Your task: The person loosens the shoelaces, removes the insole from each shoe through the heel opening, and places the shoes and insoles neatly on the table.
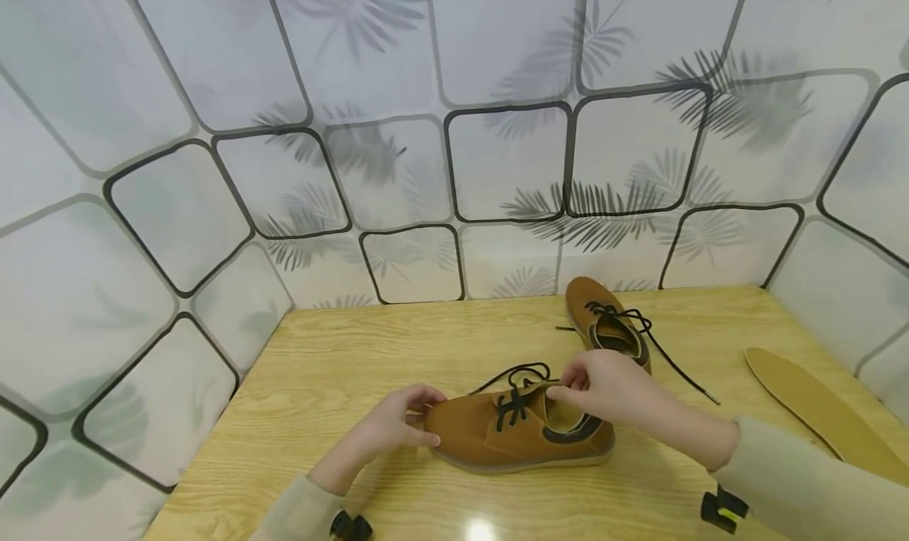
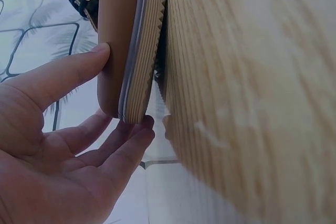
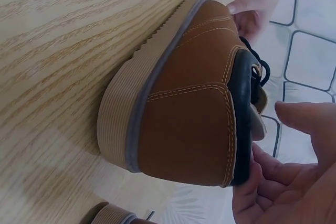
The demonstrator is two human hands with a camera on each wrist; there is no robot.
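Observation:
A brown lace-up shoe [image 1: 461,438] with black laces and a dark collar rests sole down, toe to the left. My left hand [image 1: 394,419] holds its toe; in the left wrist view the thumb [image 2: 102,51] presses the upper while fingers [image 2: 142,129] curl at the front edge of the sole. Over the shoe's opening, my right hand [image 1: 604,383] has its fingers at the collar. In the right wrist view, that thumb [image 3: 286,114] stands apart from the fingers, and a beige edge [image 3: 257,124] shows above the collar [image 3: 241,108].
A matching brown shoe [image 1: 585,292] sits behind the right hand, its loose black lace [image 1: 682,371] trailing across the wooden table [image 1: 341,352]. A flat tan insole [image 1: 817,399] lies at the right, partly behind the right sleeve. Patterned cloth [image 1: 398,170] encloses the back and sides.

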